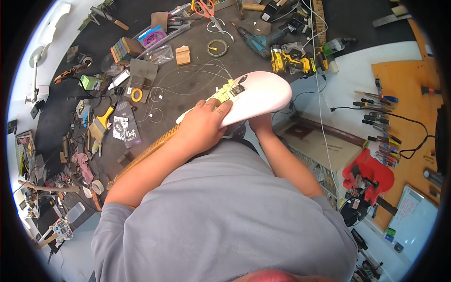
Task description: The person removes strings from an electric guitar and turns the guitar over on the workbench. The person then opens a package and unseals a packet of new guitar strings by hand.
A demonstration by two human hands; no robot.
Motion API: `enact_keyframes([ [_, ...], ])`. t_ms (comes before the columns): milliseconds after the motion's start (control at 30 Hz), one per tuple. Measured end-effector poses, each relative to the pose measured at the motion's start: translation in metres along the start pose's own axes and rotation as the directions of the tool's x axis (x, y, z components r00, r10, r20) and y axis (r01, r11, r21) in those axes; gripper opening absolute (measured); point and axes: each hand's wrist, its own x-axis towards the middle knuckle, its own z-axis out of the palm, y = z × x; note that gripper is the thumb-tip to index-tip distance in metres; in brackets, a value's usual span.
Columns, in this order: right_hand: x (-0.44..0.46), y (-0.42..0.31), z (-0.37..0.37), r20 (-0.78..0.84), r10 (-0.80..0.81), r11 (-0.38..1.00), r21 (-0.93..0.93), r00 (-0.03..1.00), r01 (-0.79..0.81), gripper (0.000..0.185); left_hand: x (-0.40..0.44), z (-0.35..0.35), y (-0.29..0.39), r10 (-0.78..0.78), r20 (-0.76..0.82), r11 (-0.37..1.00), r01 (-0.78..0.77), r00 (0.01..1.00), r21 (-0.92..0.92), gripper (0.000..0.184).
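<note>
A pale pink electric guitar lies tilted across the front of my body, its neck running down to the left. Yellowish tape-like pieces cover part of its face beside a dark metal bridge. Thin loose strings curl away from the bridge over the table. My left hand is closed on the near edge of the guitar body, fingers bent over its face. Under the body's right end, my right hand disappears behind the guitar; its fingers are hidden.
On the dark workbench lie a green tape roll, a wooden block, an orange tape roll, a brush and scissors. Yellow power drills stand at the back. Screwdrivers hang at right.
</note>
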Motion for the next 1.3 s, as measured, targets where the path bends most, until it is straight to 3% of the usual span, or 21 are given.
enact_keyframes([
  [267,0.001,0.004,0.002,-0.039,-0.102,0.994,0.039,0.994,0.103,0.037,-0.001,0.001,0.001,0.0,-0.002,1.0,0.0,1.0,0.003,0.062],
  [367,0.001,0.004,0.003,-0.029,-0.085,0.996,-0.031,0.996,0.084,0.037,0.0,0.001,0.001,-0.003,0.0,1.0,0.003,1.0,0.007,0.063],
  [767,0.0,0.001,0.002,-0.033,0.0,0.997,0.08,0.999,0.003,0.041,0.0,0.001,0.001,-0.013,0.011,1.0,0.013,1.0,0.006,0.063],
  [967,-0.001,0.011,0.007,-0.066,-0.069,0.998,0.004,0.995,0.069,0.041,0.0,0.001,0.002,-0.009,0.009,1.0,0.009,1.0,0.0,0.065],
  [1300,-0.001,0.007,0.007,-0.065,-0.034,0.999,0.024,0.997,0.035,0.041,-0.001,0.002,0.002,-0.011,0.012,1.0,0.011,1.0,-0.001,0.066],
])
